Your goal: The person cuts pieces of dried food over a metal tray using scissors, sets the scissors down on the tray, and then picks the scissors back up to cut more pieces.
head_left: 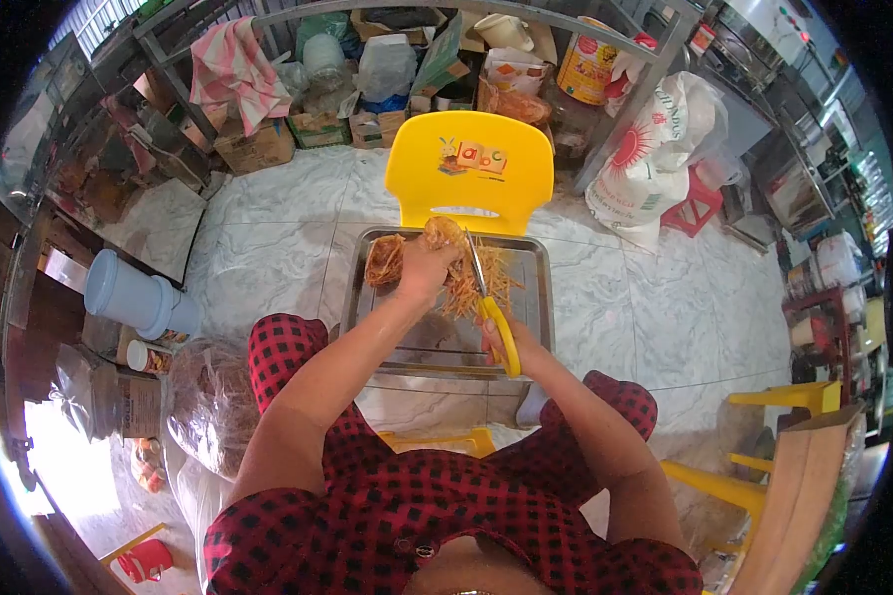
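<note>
My left hand [425, 273] is closed around an orange-brown piece of dried-looking food [445, 233] over the metal tray [531, 307]. In my right hand [518, 349] is a pair of scissors with yellow handles [506, 337]. The blades point away from me and their tips are beside the held piece; whether they touch it I cannot tell. Thin orange-brown strips [481, 288] lie heaped on the tray around and under the blades. A larger reddish-brown piece [384, 261] rests at the tray's far left corner, left of my left hand.
The tray sits at the front of a yellow plastic chair [471, 178]. A white printed sack [650, 159] stands at the far right. White buckets [129, 293] and a plastic-wrapped bundle [213, 407] are at my left. Yellow stools [789, 399] and a cardboard piece [794, 496] are at my right.
</note>
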A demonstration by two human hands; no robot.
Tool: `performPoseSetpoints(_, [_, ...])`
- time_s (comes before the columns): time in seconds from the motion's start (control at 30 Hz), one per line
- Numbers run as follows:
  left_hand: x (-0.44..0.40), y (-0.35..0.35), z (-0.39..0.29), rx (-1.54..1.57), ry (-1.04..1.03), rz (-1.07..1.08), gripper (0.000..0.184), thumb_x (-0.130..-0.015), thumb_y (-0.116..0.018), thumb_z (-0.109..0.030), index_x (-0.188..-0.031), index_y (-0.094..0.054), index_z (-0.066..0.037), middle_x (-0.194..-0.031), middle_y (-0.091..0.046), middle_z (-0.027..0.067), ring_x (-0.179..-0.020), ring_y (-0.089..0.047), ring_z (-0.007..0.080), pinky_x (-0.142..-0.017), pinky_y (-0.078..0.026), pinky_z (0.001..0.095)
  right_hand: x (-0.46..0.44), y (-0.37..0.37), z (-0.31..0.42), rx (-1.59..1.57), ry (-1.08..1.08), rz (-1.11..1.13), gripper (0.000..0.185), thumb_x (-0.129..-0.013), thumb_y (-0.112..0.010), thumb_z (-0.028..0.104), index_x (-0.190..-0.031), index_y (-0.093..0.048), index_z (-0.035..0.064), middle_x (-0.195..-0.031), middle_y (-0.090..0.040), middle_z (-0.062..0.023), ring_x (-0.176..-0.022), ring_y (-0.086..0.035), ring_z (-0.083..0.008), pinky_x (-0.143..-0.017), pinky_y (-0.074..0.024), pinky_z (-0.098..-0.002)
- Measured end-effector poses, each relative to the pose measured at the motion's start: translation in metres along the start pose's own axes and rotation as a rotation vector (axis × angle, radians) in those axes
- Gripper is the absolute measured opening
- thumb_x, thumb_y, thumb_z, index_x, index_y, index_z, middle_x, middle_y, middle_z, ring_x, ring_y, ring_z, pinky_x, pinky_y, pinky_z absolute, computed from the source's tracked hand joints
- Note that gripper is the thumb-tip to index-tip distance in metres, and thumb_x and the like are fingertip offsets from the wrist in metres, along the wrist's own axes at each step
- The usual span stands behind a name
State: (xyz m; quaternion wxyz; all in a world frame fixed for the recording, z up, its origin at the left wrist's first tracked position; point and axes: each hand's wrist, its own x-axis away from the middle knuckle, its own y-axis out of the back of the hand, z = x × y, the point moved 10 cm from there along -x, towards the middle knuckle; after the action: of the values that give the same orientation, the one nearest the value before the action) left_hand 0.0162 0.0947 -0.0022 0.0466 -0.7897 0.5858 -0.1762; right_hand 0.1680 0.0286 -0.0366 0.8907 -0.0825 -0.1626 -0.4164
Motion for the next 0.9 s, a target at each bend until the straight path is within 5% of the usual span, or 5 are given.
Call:
performPoseSetpoints(0.07, [-0.005,0.002,-0.002,-0.037,-0.152,-0.005,0.019,-0.073,-0.06,0.0,-0.092,-0.058,0.002,-0.081,-0.061,0.0056,-0.069,-0.058,0.0139,-0.063,-0.046,0.0262,0.003,0.001,0.005,0.045,-0.005,-0.03,0.054,-0.085,-0.051,0.049,-0.11,-0.042,0.0018,-0.071,-0.047,0.0003,-0.055,-0.047,-0.0092,-0.049,-0.0439,-0.0241])
performPoseSetpoints(0.4, [-0.002,-0.009,0.0,-0.127,-0.09,0.088,0.023,-0.077,-0.058,-0.001,-0.1,-0.055,0.001,-0.089,-0.058,0.0044,-0.078,-0.057,0.0133,-0.068,-0.046,0.0267,0.002,0.005,0.008,0.042,0.039,-0.066,0.045,-0.087,-0.049,0.046,-0.1,-0.046,0.0035,-0.069,-0.047,-0.0004,-0.053,-0.048,-0.0095,-0.047,-0.0431,-0.0245])
performPoseSetpoints(0.47, [0.0,-0.018,0.0,-0.012,-0.183,0.145,0.022,-0.076,-0.058,-0.001,-0.097,-0.056,0.001,-0.085,-0.058,0.0041,-0.071,-0.057,0.0124,-0.061,-0.046,0.0263,-0.001,0.009,-0.008,-0.062,-0.094,-0.073,0.044,-0.087,-0.05,0.046,-0.1,-0.047,0.0039,-0.068,-0.048,-0.0004,-0.051,-0.048,-0.0095,-0.047,-0.0429,-0.0246])
performPoseSetpoints(0.9, [-0.006,-0.002,-0.003,-0.05,-0.134,0.019,0.018,-0.075,-0.059,-0.002,-0.092,-0.058,0.002,-0.085,-0.06,0.004,-0.076,-0.057,0.0128,-0.069,-0.045,0.0271,0.002,0.002,0.003,0.071,0.052,-0.032,0.052,-0.084,-0.052,0.049,-0.11,-0.043,0.0048,-0.069,-0.048,-0.0005,-0.052,-0.048,-0.01,-0.048,-0.0428,-0.024])
